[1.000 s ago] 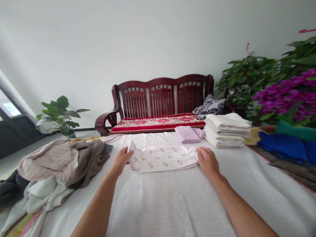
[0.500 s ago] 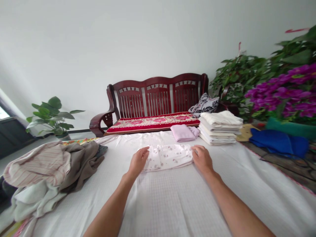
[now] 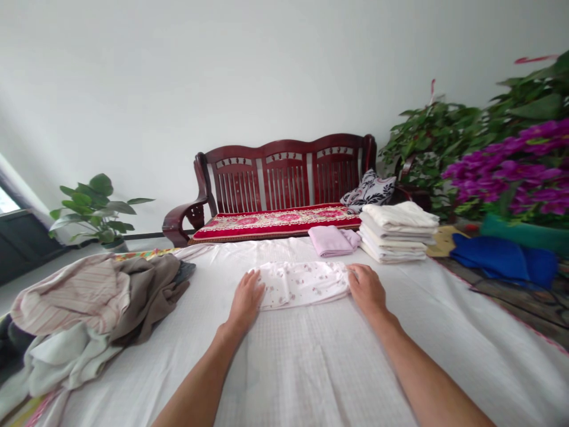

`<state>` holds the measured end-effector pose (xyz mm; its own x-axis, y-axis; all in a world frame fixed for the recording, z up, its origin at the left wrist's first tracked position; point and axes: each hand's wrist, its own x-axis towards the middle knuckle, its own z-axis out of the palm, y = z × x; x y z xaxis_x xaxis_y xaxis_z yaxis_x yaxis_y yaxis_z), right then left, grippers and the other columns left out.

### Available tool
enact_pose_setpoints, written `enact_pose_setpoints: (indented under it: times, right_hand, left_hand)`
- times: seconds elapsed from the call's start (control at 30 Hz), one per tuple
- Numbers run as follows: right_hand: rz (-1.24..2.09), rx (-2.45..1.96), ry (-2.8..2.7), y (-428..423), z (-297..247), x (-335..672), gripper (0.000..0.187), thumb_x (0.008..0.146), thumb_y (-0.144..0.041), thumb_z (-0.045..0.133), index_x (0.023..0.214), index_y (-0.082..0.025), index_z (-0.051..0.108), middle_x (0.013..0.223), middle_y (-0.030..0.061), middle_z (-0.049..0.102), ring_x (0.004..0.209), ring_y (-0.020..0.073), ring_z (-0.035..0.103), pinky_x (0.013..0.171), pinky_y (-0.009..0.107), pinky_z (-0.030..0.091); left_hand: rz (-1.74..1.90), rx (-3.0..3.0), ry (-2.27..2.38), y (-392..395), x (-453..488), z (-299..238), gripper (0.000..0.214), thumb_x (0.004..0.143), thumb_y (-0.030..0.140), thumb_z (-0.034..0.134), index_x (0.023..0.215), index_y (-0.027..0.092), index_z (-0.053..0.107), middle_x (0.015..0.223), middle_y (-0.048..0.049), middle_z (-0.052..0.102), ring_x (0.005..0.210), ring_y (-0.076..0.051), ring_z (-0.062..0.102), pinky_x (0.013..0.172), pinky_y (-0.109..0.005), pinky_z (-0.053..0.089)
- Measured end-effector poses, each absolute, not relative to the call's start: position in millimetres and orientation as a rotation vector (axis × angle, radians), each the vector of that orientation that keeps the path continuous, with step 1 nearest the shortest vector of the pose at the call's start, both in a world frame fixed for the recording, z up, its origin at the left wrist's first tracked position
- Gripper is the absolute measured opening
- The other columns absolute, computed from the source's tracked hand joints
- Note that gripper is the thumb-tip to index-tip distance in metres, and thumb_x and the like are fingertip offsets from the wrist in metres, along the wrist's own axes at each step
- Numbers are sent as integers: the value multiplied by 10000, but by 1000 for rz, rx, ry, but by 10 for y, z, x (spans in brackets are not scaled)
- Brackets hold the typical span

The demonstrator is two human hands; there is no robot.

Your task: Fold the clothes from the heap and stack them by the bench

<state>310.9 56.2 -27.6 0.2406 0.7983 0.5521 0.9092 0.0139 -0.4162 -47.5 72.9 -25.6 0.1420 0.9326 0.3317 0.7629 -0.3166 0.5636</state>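
Observation:
A white garment with a small floral print lies folded into a flat strip on the white cloth. Its upper edge looks gathered. My left hand rests on the garment's left end with the fingers stretched out and laid down flat. At the opposite end, the fingers of my right hand are bent round the edge and pinch its upper corner. Just beyond the garment sits a folded lilac cloth, and beside that a stack of folded white and cream cloths.
On the left lies a loose heap of clothes: a striped piece, a brown one and a pale grey-green one. A wooden sofa stands behind. To the right are blue cloth, dark cables and purple flowers.
My left hand has gone from pinching the garment's left corner to lying flat on that end. The right hand has stayed at the right corner. The view has shifted slightly.

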Motion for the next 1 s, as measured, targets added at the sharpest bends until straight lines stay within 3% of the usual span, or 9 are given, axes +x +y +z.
enact_pose_setpoints:
  times: [0.1,0.2,0.33,0.43,0.6,0.83,1.0]
  right_hand:
    - [-209,-2018,-1520,491,-166,3037,364,924,-277,439,1175,-154,670,1135,151,699,1009,280,614,869,391,437]
    - [-198,-2178,-1504,432,-61,2961,436,944,-381,437,1269,-150,616,1135,152,703,1034,314,594,851,414,414]
    - [-133,-2205,-1545,415,-10,2918,510,910,-405,503,1341,-137,548,1091,147,719,1039,322,581,851,413,400]
    - [-91,-2146,-1558,445,-44,2925,513,887,-359,533,1352,-142,541,1042,137,729,1011,309,597,837,392,408]
    - [-4,-1967,-1539,493,-128,2933,523,864,-263,526,1379,-166,514,1079,100,706,968,237,631,803,322,435]
    - [32,-1652,-1579,438,-142,2766,439,874,-338,532,1284,-195,593,908,34,681,808,200,638,756,318,476]
    - [-90,-1451,-1834,377,-114,2651,304,937,-295,459,1139,-185,658,1107,96,676,1055,236,610,933,366,464]
  left_hand:
    - [1095,1602,1770,815,-576,-205,519,889,293,562,1370,107,508,1400,-195,551,1238,-246,574,1027,-343,433]
    - [1073,1396,1741,865,-647,-127,507,807,345,661,1253,117,587,1157,-142,702,1011,-225,677,826,-278,497]
    - [995,1322,1606,900,-651,-31,344,718,404,717,900,113,695,723,-64,723,719,-229,687,592,-252,466]
    - [961,1249,1497,912,-593,14,276,664,385,744,717,124,673,562,-37,657,576,-216,648,500,-249,422]
    - [1050,1103,1355,894,-499,65,241,651,335,744,758,141,650,554,-13,648,535,-187,634,506,-249,453]
    - [1142,950,1318,790,-855,188,195,711,281,695,838,144,639,574,-11,672,474,-158,616,472,-242,477]
    - [1109,915,1401,682,-1209,196,205,683,250,761,806,127,652,534,-15,656,458,-160,611,438,-224,458]
